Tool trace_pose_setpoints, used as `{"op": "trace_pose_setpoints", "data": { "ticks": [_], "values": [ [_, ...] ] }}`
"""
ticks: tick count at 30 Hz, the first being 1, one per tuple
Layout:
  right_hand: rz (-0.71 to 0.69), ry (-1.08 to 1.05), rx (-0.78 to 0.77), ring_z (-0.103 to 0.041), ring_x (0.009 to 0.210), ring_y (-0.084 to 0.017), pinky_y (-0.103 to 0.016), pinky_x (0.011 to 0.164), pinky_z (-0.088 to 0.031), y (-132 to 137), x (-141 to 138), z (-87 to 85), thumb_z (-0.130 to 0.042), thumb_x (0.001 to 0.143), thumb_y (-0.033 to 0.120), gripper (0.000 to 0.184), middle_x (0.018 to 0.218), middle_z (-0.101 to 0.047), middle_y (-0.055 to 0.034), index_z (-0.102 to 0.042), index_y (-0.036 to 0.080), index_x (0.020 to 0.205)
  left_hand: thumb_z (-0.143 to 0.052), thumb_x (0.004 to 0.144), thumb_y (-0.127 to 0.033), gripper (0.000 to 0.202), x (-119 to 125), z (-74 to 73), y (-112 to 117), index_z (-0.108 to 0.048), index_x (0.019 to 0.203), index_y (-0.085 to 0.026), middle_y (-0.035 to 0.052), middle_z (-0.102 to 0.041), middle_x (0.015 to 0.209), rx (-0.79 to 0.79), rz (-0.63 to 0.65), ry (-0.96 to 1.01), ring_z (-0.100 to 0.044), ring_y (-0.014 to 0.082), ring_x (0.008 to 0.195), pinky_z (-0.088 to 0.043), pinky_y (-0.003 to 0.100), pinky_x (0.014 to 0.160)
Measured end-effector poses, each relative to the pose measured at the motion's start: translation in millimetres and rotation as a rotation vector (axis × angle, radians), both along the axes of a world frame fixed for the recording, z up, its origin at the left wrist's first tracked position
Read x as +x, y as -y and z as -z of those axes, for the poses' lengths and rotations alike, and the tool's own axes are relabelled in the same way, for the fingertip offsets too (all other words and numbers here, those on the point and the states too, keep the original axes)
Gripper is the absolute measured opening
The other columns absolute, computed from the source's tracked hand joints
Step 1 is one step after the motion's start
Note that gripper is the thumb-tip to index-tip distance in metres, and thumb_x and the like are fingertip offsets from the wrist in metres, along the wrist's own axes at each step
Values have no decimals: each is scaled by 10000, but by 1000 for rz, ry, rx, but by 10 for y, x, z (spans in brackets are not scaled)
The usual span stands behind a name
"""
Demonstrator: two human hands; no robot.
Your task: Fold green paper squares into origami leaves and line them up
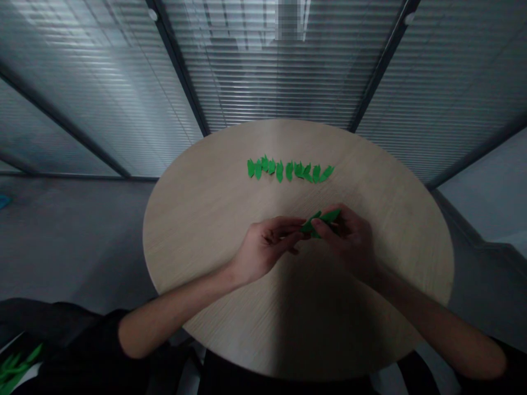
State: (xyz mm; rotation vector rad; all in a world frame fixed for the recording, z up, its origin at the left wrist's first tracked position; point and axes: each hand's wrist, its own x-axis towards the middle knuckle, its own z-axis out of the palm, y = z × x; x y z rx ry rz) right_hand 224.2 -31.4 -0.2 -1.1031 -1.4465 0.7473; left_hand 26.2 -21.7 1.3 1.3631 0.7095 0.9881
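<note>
Above the middle of the table, a green leaf-shaped piece (325, 217) is held between both hands; whether it is paper or felt I cannot tell. My left hand (265, 241) pinches its left end with thumb and fingertips. My right hand (349, 236) grips the other side, thumb pressed on top and fingers behind. The fingers partly hide the piece, so I cannot tell if it is one leaf or more. Beyond the hands, several small green leaf-shaped pieces (289, 171) lie in a row across the table.
The round wooden table (197, 203) stands against glass panels with horizontal blinds (280, 82). At the lower left, more green leaf-shaped pieces (18, 366) sit beside my arm. Something blue (4, 201) lies on the floor at the far left.
</note>
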Motion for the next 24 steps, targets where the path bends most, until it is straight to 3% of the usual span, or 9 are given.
{"op": "trace_pose_setpoints", "data": {
  "ticks": [14,24],
  "values": [
    [3,70,81,-673,619,-110,-206,579,-558,20,-8,-1,-742,896,263,149,725,-677,38,-622,221,820,-768,881,-280,323,33,0,-6,-778,1165,-126,110,-829,966,-64,9,-5,-793,198,851,-649,241,670],
    [21,21,-11,-669,613,-129,-245,590,-577,29,-18,-24,-754,887,339,209,693,-672,23,-627,209,785,-739,904,-267,287,30,-6,-2,-778,1151,-128,109,-832,977,-49,10,-4,-803,203,890,-650,239,674]
  ]
}}
